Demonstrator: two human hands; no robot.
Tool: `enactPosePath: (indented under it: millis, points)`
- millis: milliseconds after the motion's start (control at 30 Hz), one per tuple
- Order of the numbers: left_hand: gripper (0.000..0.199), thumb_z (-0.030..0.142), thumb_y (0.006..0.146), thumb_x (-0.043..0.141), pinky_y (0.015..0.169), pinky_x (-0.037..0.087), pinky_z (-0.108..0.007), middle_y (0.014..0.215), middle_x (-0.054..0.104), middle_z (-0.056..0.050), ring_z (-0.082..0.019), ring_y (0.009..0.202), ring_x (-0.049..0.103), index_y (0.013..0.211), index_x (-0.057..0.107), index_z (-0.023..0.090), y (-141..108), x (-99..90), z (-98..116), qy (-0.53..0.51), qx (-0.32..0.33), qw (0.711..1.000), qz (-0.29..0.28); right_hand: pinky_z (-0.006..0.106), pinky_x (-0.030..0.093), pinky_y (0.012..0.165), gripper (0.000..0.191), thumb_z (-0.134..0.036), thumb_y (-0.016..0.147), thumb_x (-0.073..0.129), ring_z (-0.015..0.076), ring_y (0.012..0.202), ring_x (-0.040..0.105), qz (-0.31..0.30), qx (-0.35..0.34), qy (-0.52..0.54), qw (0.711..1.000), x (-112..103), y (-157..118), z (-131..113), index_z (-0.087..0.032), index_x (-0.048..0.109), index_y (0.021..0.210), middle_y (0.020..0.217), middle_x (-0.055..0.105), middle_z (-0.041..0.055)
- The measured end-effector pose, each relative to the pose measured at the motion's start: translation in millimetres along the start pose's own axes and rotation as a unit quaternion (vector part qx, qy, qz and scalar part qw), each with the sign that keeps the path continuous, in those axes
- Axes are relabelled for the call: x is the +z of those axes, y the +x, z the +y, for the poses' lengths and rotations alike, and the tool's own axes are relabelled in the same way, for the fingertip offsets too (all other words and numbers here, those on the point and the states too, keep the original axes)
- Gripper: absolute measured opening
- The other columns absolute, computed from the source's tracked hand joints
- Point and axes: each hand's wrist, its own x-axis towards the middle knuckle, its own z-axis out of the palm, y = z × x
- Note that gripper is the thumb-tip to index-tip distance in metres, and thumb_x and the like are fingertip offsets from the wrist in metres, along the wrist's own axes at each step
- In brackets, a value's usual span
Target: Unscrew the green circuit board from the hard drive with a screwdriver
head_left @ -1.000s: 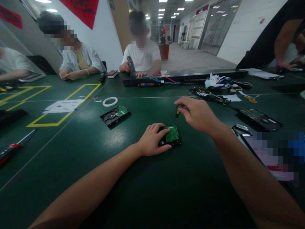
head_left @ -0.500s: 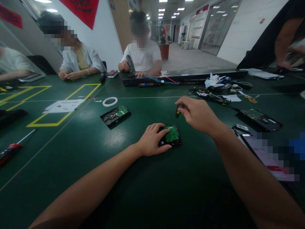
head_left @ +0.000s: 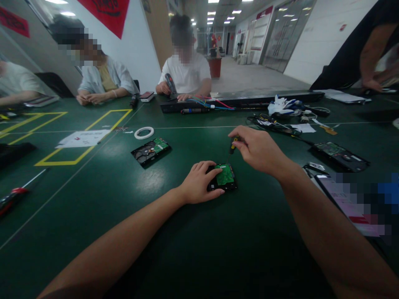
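A hard drive (head_left: 227, 176) lies flat on the green table with its green circuit board facing up. Across its left side is my left hand (head_left: 197, 182), fingers over the board and thumb along the near edge, gripping it. My right hand (head_left: 260, 151) pinches the black and yellow handle of a small screwdriver (head_left: 233, 146) above the far right corner of the drive. The screwdriver is nearly upright and its thin shaft points down at that corner. Whether the tip sits in a screw is too small to tell.
Another hard drive (head_left: 151, 152) lies to the left near a white ring (head_left: 144, 133). A third drive (head_left: 339, 157) and a phone (head_left: 349, 203) are on the right. A red-handled screwdriver (head_left: 18, 193) rests far left. Across the table, a person in white holds a power drill (head_left: 170, 84).
The fingers of my right hand have shifted very slightly, and the yellow marking on the screwdriver handle shows differently. My left hand and the hard drive have stayed in place.
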Motion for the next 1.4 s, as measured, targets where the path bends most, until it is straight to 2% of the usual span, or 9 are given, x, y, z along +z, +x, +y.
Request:
enactPosePath:
  millis: [167,267,500,667,1200,1400]
  points:
    - [0.075,0.067,0.094,0.066,0.115,0.042,-0.060,0.149,0.050,-0.017,-0.040,0.138,0.049,0.154,0.053,0.024,0.4,-0.4,0.7,-0.001,-0.001,1.000,0.000,0.044,0.051,0.096,0.030,-0.009,0.095,0.050,0.0294,0.109,0.069,-0.010,-0.016,0.030,0.999,1.9,-1.3,1.9,-0.022,0.062,0.119,0.123,0.074,0.0123]
    - [0.075,0.068,0.094,0.066,0.114,0.043,-0.059,0.149,0.050,-0.018,-0.040,0.137,0.050,0.153,0.054,0.024,0.6,-0.4,0.8,-0.002,0.000,1.000,0.001,0.045,0.051,0.097,0.026,-0.014,0.097,0.053,0.0302,0.110,0.070,-0.011,-0.009,0.025,1.000,2.5,-1.8,2.4,-0.021,0.061,0.121,0.125,0.073,0.0139]
    - [0.075,0.068,0.095,0.065,0.115,0.042,-0.059,0.149,0.050,-0.018,-0.039,0.138,0.049,0.153,0.054,0.023,0.1,-0.6,0.6,0.006,0.000,1.000,-0.002,0.042,0.049,0.082,0.021,-0.019,0.100,0.052,0.0283,0.090,0.068,-0.002,0.015,-0.025,1.000,1.2,-1.6,5.2,-0.019,0.062,0.119,0.107,0.076,0.0131]
    - [0.075,0.068,0.095,0.065,0.115,0.042,-0.058,0.150,0.050,-0.018,-0.039,0.139,0.049,0.153,0.054,0.023,0.0,-0.7,0.2,0.008,0.001,1.000,-0.003,0.039,0.047,0.078,0.022,-0.018,0.099,0.054,0.0258,0.083,0.067,0.006,0.005,-0.012,1.000,1.7,-1.2,2.9,-0.020,0.062,0.119,0.102,0.076,0.0107]
    - [0.075,0.068,0.094,0.066,0.115,0.042,-0.060,0.150,0.050,-0.017,-0.039,0.139,0.049,0.154,0.053,0.025,-0.1,0.1,-0.6,0.004,0.002,1.000,-0.001,0.039,0.047,0.073,0.017,-0.019,0.096,0.056,0.0260,0.079,0.066,0.010,0.023,0.002,1.000,2.6,-0.6,0.8,-0.019,0.065,0.111,0.094,0.075,0.0102]
    - [0.074,0.068,0.094,0.065,0.116,0.042,-0.060,0.151,0.049,-0.017,-0.040,0.140,0.048,0.154,0.053,0.026,-0.3,0.0,-0.3,0.002,0.000,1.000,-0.002,0.042,0.050,0.082,0.016,-0.021,0.095,0.057,0.0280,0.090,0.066,0.029,0.004,0.004,1.000,0.4,0.2,1.4,-0.021,0.070,0.104,0.101,0.073,0.0107]
